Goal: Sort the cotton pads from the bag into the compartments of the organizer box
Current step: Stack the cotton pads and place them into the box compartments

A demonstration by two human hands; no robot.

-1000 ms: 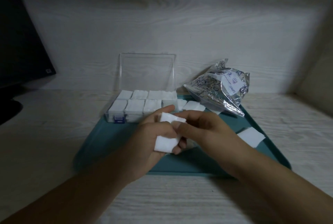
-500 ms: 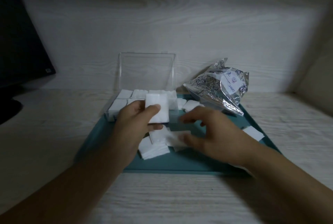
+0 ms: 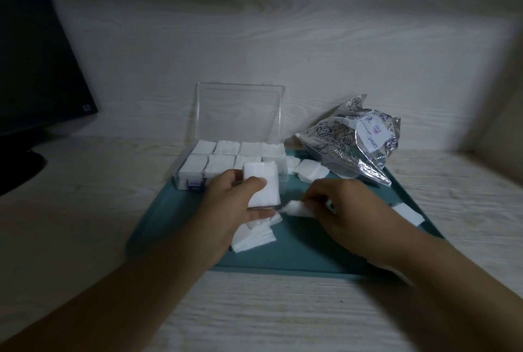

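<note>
I see my left hand [image 3: 237,204] pinching a small stack of square white cotton pads [image 3: 261,187] between thumb and fingers, upright just in front of the clear plastic organizer box [image 3: 235,164], presumably squared for a compartment. My right hand [image 3: 339,210], to the right of the box on the teal tray [image 3: 297,255], curls its fingers round loose pads [image 3: 297,208], probably gathering the next batch. Dim light and the stack hide which front compartments have room, and the crinkled silver bag [image 3: 351,147] behind conceals its contents.
</note>
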